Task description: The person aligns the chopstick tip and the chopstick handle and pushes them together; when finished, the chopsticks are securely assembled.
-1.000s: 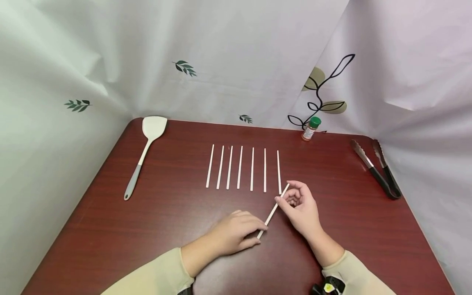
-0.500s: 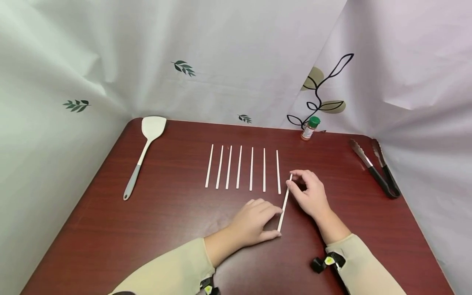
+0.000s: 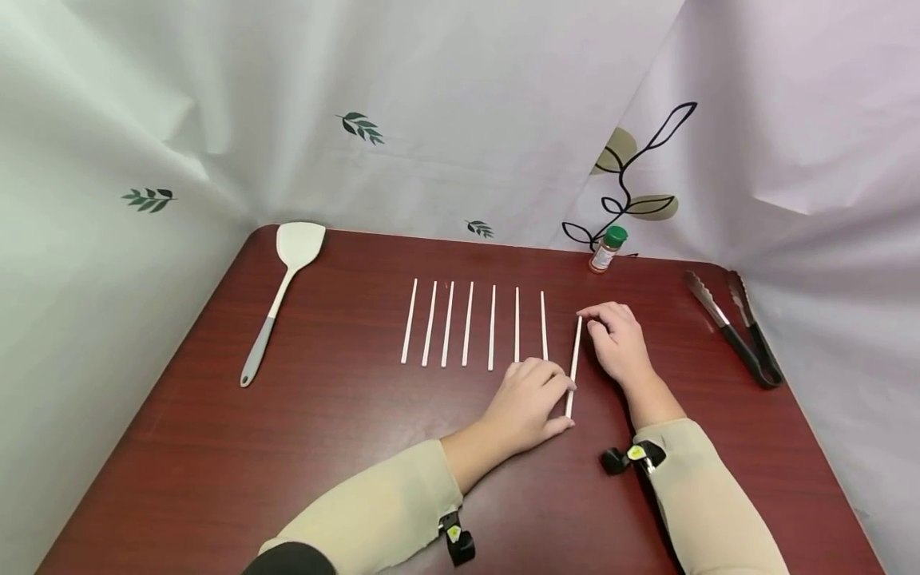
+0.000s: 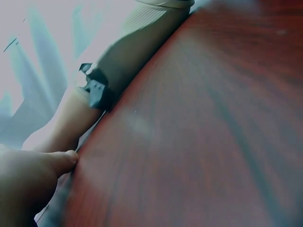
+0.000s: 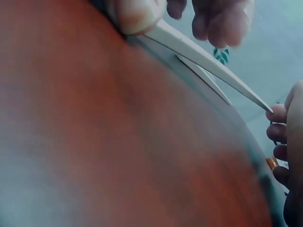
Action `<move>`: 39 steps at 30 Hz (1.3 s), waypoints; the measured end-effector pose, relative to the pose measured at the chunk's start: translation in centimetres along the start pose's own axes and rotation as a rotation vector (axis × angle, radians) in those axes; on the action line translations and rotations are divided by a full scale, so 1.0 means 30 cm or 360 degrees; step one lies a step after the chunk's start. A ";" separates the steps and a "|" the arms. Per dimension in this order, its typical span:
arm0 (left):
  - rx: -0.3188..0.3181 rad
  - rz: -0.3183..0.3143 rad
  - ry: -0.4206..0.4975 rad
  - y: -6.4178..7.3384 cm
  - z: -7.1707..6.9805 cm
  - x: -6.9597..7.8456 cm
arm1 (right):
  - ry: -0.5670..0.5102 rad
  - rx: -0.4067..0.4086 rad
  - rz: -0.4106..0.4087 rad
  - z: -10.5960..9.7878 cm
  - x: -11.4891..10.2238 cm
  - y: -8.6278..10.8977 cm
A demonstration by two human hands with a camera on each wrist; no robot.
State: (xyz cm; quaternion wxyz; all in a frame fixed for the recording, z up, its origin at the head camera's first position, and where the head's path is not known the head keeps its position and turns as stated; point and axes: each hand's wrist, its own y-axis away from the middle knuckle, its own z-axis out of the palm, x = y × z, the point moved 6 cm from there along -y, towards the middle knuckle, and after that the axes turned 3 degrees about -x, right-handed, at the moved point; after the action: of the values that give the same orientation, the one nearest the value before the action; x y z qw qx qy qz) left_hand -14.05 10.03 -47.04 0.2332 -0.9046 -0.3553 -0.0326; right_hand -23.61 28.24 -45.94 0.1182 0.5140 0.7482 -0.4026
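A white chopstick [image 3: 575, 351] lies at the right end of a row of several matching chopsticks [image 3: 468, 323], leaning slightly to the right. My left hand [image 3: 528, 403] holds its near part, with the thumb at the near end and the index finger higher up; this hand covers the near ends of two chopsticks in the row. At the far end, my right hand [image 3: 620, 343] touches the tip with its index finger, the thumb a little apart. In the right wrist view the held chopstick [image 5: 208, 64] runs from the left thumb [image 5: 137, 19] to the right fingers [image 5: 277, 113].
A white spatula with a grey handle [image 3: 257, 351] lies at the left of the dark red table [image 3: 323, 431]. Tongs [image 3: 747, 347] lie spread at the right edge. A green-capped spice bottle [image 3: 604, 254] stands at the back before a white curtain.
Both hands have moved right and farther back with the chopstick, turning it from a slant to nearly parallel with the row. My right thumb has come away from it.
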 end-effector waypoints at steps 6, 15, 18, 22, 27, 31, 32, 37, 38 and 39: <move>0.0078 -0.0027 -0.0066 -0.043 0.003 0.012 | 0.0022 -0.0054 0.0076 0.013 0.043 -0.057; 0.0062 -0.0111 -0.0134 -0.088 0.017 -0.008 | 0.0068 -0.0178 0.0109 0.066 0.073 -0.109; 0.0085 -0.0148 -0.0143 -0.103 0.017 -0.018 | 0.0117 -0.0213 0.0148 0.076 0.078 -0.132; 0.0093 -0.0196 -0.0170 -0.116 0.014 -0.025 | 0.0165 -0.0254 0.0267 0.087 0.086 -0.148; 0.0088 -0.0242 -0.0202 -0.137 0.028 -0.025 | 0.0248 -0.0305 0.0384 0.089 0.097 -0.158; 0.0090 -0.0291 -0.0225 -0.153 0.035 -0.024 | 0.0296 -0.0335 0.0410 0.089 0.109 -0.167; 0.0092 -0.0297 -0.0231 -0.156 0.035 -0.024 | 0.0300 -0.0341 0.0411 0.089 0.111 -0.167; 0.0071 -0.0293 -0.0248 -0.160 0.030 -0.014 | 0.0317 -0.0333 0.0407 0.081 0.115 -0.160; 0.0064 -0.0293 -0.0249 -0.160 0.029 -0.012 | 0.0317 -0.0331 0.0401 0.080 0.114 -0.158; 0.0055 -0.0294 -0.0247 -0.160 0.028 -0.010 | 0.0318 -0.0330 0.0397 0.078 0.113 -0.157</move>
State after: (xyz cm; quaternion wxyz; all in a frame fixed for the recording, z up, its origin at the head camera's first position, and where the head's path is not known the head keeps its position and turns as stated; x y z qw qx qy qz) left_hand -17.51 13.27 -45.94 0.2166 -0.8637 -0.4545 0.0224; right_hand -29.75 28.12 -47.19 0.1448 0.6253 0.7240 -0.2526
